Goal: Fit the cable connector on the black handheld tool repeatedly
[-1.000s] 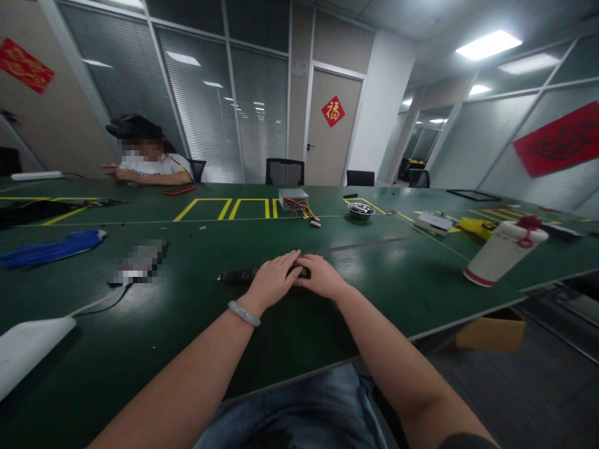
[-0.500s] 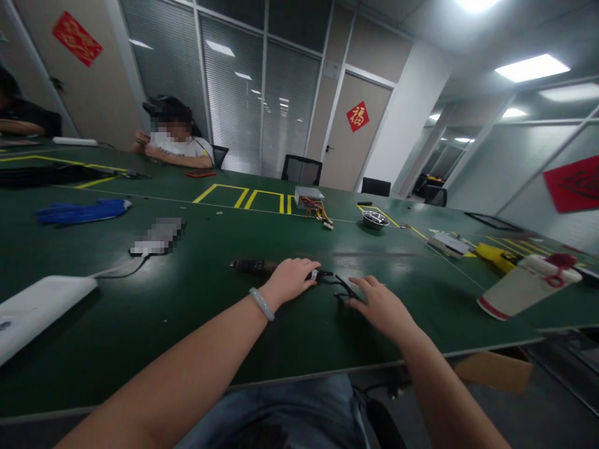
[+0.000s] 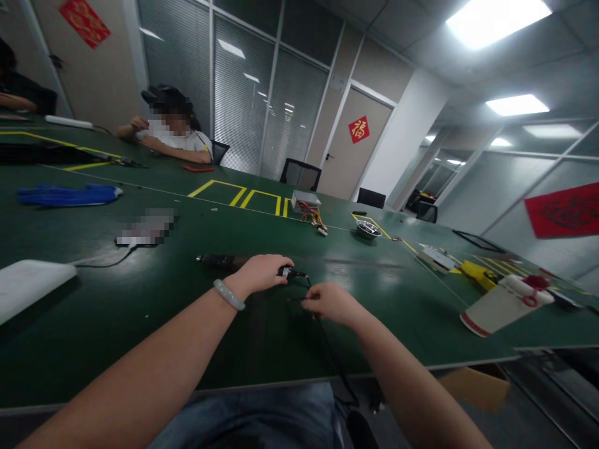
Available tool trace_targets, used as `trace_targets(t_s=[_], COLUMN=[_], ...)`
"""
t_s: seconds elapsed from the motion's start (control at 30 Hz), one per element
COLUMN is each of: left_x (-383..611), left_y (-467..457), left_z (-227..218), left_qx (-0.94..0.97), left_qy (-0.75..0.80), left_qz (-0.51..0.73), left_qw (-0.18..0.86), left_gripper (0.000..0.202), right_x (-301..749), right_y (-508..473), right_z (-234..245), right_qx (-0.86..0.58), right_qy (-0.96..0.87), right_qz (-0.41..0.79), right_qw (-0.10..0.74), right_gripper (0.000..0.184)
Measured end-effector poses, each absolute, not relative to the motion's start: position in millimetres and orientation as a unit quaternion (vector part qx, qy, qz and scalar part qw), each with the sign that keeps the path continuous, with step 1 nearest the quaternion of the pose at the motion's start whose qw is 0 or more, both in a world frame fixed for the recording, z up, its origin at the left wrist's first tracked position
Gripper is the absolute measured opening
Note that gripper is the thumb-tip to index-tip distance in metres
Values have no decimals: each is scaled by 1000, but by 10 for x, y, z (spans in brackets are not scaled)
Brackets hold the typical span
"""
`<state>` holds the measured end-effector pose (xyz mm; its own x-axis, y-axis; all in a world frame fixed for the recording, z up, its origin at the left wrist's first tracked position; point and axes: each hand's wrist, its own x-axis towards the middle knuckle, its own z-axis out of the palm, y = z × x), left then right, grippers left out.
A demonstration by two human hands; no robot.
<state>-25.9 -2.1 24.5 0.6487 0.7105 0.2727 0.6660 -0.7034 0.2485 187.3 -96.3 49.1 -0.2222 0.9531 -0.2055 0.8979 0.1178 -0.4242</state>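
Note:
My left hand [image 3: 262, 272] is wrapped over the rear part of a black electric screwdriver [image 3: 219, 262], which lies along the green table with its tip pointing left. From the screwdriver's right end a black cable [image 3: 330, 349] loops round and runs down over the table's front edge. My right hand [image 3: 332, 302] pinches this cable between thumb and fingers, just right of the screwdriver. A short thin dark piece [image 3: 294, 299] sticks out leftward from those fingertips; I cannot make out what it is. The palm side of my left hand is hidden.
On the green table [image 3: 262, 349] stand a metal bowl [image 3: 369, 229], a power supply with coloured wires [image 3: 306, 201] and a white cup [image 3: 500, 308]. Leftward lie a blue glove [image 3: 70, 195], a phone [image 3: 147, 228] and a white power bank [image 3: 35, 287]. Another person [image 3: 173, 134] sits across.
My right hand's loosely spread fingers have closed on the cable, drawing it nearer the screwdriver. My left hand stays on the screwdriver. The whole view has shifted and tilted slightly.

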Motion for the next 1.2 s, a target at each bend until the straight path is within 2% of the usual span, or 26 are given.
trace_targets(t_s=[0.1,0.2,0.3,0.43,0.53,0.63,0.77,0.87,1.0,1.2], left_x=[-251,-124,38,180,204,184,148,127,109,108], left_y=[-51,-116,-155,-154,-148,-142,-137,-142,-156,-145], left_z=[273,250,196,142,125,107,84,94,122,112], left_qx=[905,901,895,885,885,888,893,899,903,908], left_qy=[384,389,398,428,428,420,400,383,374,359], left_qz=[180,193,202,185,181,186,204,210,211,217], left_qw=[41,7,-8,-15,-21,-27,-19,-4,5,-2], left_gripper=[36,31,21,13,12,11,12,10,10,10], right_x=[1928,1995,2041,2079,2101,2118,2106,2069,2020,1973], right_y=[-691,-484,-368,-317,-311,-318,-385,-443,-459,-455], right_z=[511,495,364,112,18,29,122,171,163,131], right_qx=[-566,-490,-448,-465,-505,-575,-653,-658,-638,-598], right_qy=[-767,-762,-680,-595,-576,-594,-662,-698,-733,-771], right_qz=[298,415,555,587,535,410,208,118,50,25], right_qw=[48,85,169,291,356,385,304,258,230,216], right_gripper=[30,34,41,43,44,32,19,17,16,15])
